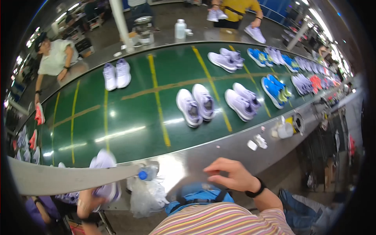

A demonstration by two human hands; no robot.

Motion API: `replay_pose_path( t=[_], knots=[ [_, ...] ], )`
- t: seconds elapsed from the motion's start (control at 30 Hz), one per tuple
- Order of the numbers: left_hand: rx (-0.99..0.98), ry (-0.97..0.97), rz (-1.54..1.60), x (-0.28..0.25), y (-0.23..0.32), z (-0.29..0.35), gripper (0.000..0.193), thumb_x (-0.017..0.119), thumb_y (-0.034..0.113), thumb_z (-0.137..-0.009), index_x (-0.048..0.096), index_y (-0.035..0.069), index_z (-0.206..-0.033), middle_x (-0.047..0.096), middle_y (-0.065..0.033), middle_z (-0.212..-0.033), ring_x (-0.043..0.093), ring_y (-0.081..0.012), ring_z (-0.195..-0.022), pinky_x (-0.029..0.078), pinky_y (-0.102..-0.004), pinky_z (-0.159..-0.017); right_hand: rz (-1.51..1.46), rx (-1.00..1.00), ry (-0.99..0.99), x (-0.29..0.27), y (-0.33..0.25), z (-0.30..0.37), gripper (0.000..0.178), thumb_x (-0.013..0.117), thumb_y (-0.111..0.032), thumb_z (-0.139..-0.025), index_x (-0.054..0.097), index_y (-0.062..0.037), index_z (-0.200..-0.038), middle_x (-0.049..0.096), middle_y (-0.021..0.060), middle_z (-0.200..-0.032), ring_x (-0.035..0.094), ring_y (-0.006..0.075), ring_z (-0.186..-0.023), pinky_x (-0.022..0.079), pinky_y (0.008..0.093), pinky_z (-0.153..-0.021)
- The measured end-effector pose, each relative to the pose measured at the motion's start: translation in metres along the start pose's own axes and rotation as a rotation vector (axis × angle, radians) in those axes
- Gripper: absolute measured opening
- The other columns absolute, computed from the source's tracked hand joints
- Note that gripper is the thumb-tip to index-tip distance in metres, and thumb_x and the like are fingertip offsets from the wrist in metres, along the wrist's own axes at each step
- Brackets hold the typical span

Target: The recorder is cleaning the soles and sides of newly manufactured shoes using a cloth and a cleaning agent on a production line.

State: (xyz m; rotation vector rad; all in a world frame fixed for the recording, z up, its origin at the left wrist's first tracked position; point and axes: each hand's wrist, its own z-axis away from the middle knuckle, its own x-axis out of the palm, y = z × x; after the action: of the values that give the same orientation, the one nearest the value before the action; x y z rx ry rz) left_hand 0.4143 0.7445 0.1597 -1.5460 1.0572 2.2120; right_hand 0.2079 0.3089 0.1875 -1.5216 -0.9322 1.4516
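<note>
My left hand (87,203) grips a pair of pale lavender sneakers (105,159) at the near left edge of the belt. A grey metal bar crosses in front of the sneakers, and motion blurs them. My right hand (230,171) hangs over the metal ledge, thumb and fingers apart, holding nothing. Beyond it, a lavender pair (196,105) stands on the green conveyor belt (137,117), with another lavender pair (242,102) to its right. Farther left on the belt sits one more lavender pair (116,74).
The grey bar (74,178) juts in from the left. By its end lie a blue-capped bottle (148,173) and a clear plastic bag (145,197). A white container (285,130) stands on the right ledge. Blue sneakers (275,92) sit farther right. Across the belt, people handle shoes.
</note>
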Motion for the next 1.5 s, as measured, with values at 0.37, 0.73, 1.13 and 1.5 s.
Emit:
replay_pose_path(
  t=[0.37,0.73,1.13,1.5],
  knots=[
    [-0.403,-0.371,0.605,0.061,0.164,0.073,0.038,0.064,0.013,-0.079,0.053,0.000,-0.112,0.064,-0.0087,-0.076,0.059,-0.0139,-0.062,0.048,-0.0271,-0.055,0.351,0.249,0.720,-0.085,0.245,0.081,0.010,0.062,-0.009,-0.072,0.065,-0.0076,-0.082,0.058,0.0116,-0.074,0.056,0.0301,-0.077,0.045,0.0381,-0.072],
    [-0.159,-0.002,-0.146,0.287,0.274,-0.065,0.042,0.076,0.029,-0.060,0.062,0.016,-0.098,0.049,-0.0196,-0.094,0.048,-0.0348,-0.085,0.040,-0.0418,-0.073,0.392,0.239,0.722,-0.140,0.339,0.110,0.020,0.058,-0.004,-0.076,0.061,-0.0081,-0.096,0.058,0.0089,-0.089,0.055,0.0255,-0.081,0.045,0.0324,-0.073],
    [-0.340,0.113,0.012,0.272,0.301,-0.140,0.089,0.074,0.026,-0.066,0.024,-0.001,-0.134,0.040,-0.0288,-0.117,0.044,-0.0440,-0.102,0.037,-0.0434,-0.090,-0.472,0.254,0.420,-0.004,0.237,0.069,0.010,0.059,-0.004,-0.080,0.060,-0.0025,-0.089,0.060,0.0045,-0.081,0.054,0.0111,-0.072,0.043,0.0232,-0.066],
    [-0.316,0.157,0.466,0.295,0.276,-0.118,0.078,0.065,0.013,-0.069,0.027,0.003,-0.136,0.051,-0.0200,-0.108,0.051,-0.0295,-0.098,0.041,-0.0354,-0.085,-0.254,0.128,0.396,0.055,0.226,0.016,0.010,0.061,0.000,-0.073,0.060,-0.0033,-0.083,0.053,0.0102,-0.078,0.055,0.0262,-0.073,0.044,0.0327,-0.065]
  ],
)
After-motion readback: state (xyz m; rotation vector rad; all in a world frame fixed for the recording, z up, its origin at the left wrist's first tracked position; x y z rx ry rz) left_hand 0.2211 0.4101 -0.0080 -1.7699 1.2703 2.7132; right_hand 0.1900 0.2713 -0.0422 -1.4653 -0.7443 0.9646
